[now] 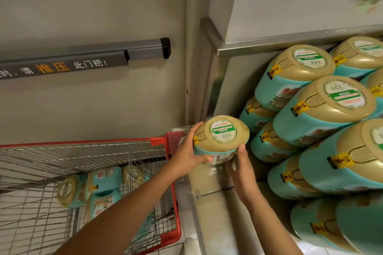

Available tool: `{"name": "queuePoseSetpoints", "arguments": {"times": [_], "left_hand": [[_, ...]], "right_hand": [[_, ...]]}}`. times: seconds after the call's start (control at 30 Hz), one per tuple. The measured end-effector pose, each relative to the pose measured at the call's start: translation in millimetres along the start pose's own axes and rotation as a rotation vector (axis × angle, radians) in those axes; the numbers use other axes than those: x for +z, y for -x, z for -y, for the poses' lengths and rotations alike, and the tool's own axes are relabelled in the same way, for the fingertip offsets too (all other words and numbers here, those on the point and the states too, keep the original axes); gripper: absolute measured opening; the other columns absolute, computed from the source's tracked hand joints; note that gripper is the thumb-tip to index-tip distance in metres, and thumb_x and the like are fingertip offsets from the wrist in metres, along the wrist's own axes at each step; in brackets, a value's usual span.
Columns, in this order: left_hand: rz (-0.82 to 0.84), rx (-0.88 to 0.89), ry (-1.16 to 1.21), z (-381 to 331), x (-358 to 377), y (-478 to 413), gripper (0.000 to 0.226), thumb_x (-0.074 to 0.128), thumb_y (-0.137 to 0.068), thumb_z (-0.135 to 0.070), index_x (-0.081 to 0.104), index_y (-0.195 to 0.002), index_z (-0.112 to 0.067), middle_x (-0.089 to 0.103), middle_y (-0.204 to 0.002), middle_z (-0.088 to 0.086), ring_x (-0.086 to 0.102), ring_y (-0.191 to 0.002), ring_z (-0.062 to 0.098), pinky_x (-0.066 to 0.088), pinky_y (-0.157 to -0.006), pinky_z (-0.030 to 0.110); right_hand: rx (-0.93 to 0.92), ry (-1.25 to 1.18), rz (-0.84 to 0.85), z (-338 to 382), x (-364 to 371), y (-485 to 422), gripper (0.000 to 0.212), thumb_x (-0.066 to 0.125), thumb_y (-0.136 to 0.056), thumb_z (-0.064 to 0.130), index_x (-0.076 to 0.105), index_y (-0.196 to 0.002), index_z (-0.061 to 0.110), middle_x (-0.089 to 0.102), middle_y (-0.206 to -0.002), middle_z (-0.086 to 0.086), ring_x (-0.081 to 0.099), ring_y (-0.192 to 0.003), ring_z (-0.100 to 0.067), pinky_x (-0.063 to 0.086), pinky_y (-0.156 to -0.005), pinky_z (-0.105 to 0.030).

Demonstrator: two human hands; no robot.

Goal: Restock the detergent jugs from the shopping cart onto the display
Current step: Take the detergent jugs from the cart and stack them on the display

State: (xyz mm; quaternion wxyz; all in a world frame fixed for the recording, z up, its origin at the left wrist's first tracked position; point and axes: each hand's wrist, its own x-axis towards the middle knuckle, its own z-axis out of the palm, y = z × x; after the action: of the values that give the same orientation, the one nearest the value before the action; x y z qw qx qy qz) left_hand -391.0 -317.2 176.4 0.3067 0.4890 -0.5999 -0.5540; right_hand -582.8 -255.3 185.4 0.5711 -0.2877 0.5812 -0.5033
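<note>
I hold one teal jug with a gold lid (221, 136) in both hands, just left of the display. My left hand (189, 154) grips its left side. My right hand (240, 168) supports it from below on the right. Several identical jugs (323, 107) are stacked in tiers on the display (269, 44) at the right, lids facing me. The red wire shopping cart (161, 143) stands at the lower left, and a few more jugs (103, 186) lie inside it.
A grey door with a push bar (132, 54) fills the wall behind the cart. A metal ledge (215, 188) runs along the display's left edge below my hands. A pale panel (300, 0) rises above the stack.
</note>
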Motion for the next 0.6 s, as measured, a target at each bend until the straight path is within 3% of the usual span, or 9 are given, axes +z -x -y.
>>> {"name": "queuePoseSetpoints", "arguments": {"times": [0.07, 0.2, 0.27, 0.43, 0.6], "left_hand": [[-0.011, -0.018, 0.004, -4.1, -2.1, -15.3, 0.12, 0.097, -0.068, -0.013, 0.026, -0.154, -0.056, 0.052, -0.149, -0.022, 0.049, -0.141, 0.003, 0.045, -0.119, 0.045], [0.005, -0.017, 0.019, -7.1, -6.3, -39.7, 0.116, 0.095, -0.072, -0.012, 0.024, -0.156, -0.051, 0.05, -0.147, -0.028, 0.049, -0.138, -0.006, 0.046, -0.118, 0.04], [0.007, -0.017, 0.024, -6.9, -7.8, -48.3, 0.117, 0.095, -0.072, -0.012, 0.024, -0.156, -0.051, 0.05, -0.148, -0.027, 0.048, -0.139, -0.004, 0.045, -0.119, 0.04], [0.007, -0.012, 0.021, -7.6, -8.5, -63.0, 0.118, 0.093, -0.074, -0.01, 0.02, -0.156, -0.053, 0.047, -0.15, -0.025, 0.046, -0.141, -0.001, 0.044, -0.12, 0.041], [-0.067, -0.011, -0.026, -9.3, 2.5, -56.0, 0.114, 0.087, -0.084, -0.012, 0.01, -0.164, -0.038, 0.039, -0.16, -0.011, 0.039, -0.148, 0.01, 0.038, -0.124, 0.044]], "right_hand": [[0.01, -0.042, 0.011, 9.3, 4.3, -15.2, 0.062, 0.046, -0.099, 0.066, 0.044, -0.156, 0.039, 0.059, -0.148, 0.018, 0.057, -0.133, 0.001, 0.045, -0.105, -0.028], [0.022, -0.083, 0.004, 22.1, 11.3, -39.8, 0.068, 0.047, -0.097, 0.068, 0.045, -0.155, 0.033, 0.061, -0.148, 0.013, 0.057, -0.134, -0.004, 0.048, -0.105, -0.029], [0.018, -0.111, -0.008, 24.4, 13.9, -46.6, 0.07, 0.049, -0.096, 0.068, 0.046, -0.155, 0.032, 0.062, -0.146, 0.012, 0.06, -0.133, -0.006, 0.048, -0.11, -0.033], [0.014, -0.129, -0.039, 30.7, 17.5, -57.3, 0.056, 0.048, -0.101, 0.065, 0.052, -0.147, 0.034, 0.071, -0.134, 0.016, 0.067, -0.122, -0.002, 0.056, -0.093, -0.025], [0.018, -0.126, -0.091, 29.1, 21.3, -56.6, 0.044, 0.045, -0.104, 0.062, 0.055, -0.139, 0.037, 0.073, -0.126, 0.019, 0.066, -0.12, 0.0, 0.054, -0.093, -0.025]]}}
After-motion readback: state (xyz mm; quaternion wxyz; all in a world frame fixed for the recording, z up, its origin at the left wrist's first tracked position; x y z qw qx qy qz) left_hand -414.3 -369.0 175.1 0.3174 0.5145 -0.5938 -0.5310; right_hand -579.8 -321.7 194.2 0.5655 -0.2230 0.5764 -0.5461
